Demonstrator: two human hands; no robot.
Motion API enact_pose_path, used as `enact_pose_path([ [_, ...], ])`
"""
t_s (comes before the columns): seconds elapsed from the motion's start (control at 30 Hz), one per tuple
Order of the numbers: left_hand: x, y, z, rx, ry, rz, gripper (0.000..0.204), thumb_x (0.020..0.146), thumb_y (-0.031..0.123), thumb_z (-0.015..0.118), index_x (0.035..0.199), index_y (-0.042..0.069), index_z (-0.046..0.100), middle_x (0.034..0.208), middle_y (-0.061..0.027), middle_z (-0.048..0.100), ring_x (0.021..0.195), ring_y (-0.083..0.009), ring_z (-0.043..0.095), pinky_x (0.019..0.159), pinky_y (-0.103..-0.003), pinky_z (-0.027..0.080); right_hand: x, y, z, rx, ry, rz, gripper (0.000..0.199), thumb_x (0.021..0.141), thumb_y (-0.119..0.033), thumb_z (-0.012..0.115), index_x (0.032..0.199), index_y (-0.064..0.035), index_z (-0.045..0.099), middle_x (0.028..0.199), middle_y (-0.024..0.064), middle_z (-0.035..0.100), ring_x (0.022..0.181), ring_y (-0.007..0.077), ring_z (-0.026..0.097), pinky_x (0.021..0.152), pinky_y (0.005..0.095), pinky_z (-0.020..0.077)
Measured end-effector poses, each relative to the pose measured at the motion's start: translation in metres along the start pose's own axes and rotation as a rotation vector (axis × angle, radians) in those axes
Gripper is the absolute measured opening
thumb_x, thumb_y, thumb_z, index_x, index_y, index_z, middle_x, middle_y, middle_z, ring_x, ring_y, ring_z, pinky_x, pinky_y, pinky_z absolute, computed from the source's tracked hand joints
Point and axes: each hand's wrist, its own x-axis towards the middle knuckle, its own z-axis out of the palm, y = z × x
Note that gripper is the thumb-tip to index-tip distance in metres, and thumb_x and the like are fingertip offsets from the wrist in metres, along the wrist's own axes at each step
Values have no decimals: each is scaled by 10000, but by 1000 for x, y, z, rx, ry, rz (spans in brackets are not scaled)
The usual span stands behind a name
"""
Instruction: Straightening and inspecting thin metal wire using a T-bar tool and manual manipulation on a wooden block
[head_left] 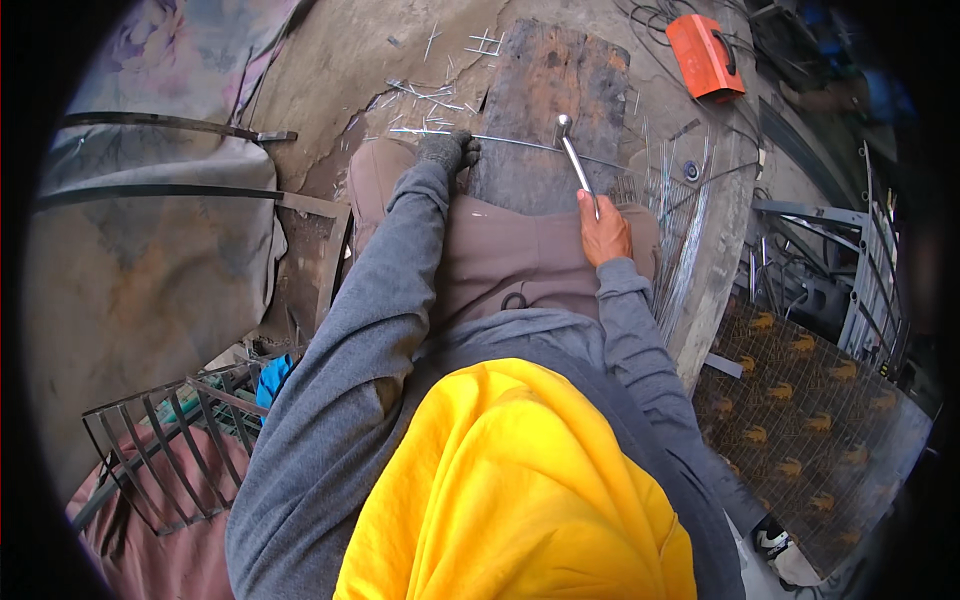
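My left hand (447, 152), in a dark glove, is closed around a thin metal rod (515, 143). The rod lies across a worn, stained wooden board (560, 75) in front of my knees and reaches past its right side. In my bare right hand (606, 232) is a hammer (574, 158) with a shiny metal handle, gripped near its end. The hammer's head is over the board, just beyond the rod; whether it touches the wood I cannot tell. Short cut rod pieces (425, 94) lie scattered on the ground left of the board.
Long thin rods (685, 225) lie bundled to my right. An orange case with a black handle (705, 58) stands at the far right near cables. Metal frames (865, 270) and a patterned sheet (800, 420) are further right. A dark metal grille (180, 455) is at the lower left.
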Motion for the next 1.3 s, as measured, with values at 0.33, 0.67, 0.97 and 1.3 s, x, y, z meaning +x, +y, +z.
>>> enact_pose_path([
  [0.33,-4,1,2,-53,14,18,71,893,53,611,930,-5,594,809,-143,649,642,-242,651,514,-311,554,-7,1,-7,119,50,-11,554,961,-542,474,847,-5,555,763,255,586,752,460,563,685,477,433],
  [0.67,-2,-1,-4,20,-21,48,89,905,72,609,976,21,593,807,-108,657,632,-213,643,521,-281,546,-15,-32,-11,165,87,-54,503,958,-510,495,849,-22,553,758,242,603,768,474,577,679,501,437],
  [0.97,5,-3,-4,22,-32,67,113,909,81,613,994,8,624,852,-105,679,677,-204,660,560,-269,557,-5,-18,10,104,0,6,530,948,-546,480,879,-28,569,809,259,634,810,491,590,710,534,437],
  [1.3,-4,-2,4,57,-15,114,38,882,39,615,905,20,591,736,-99,648,575,-194,634,468,-269,525,-7,-26,18,117,17,-65,538,964,-540,449,842,-24,538,784,260,622,802,503,576,710,548,426],
])
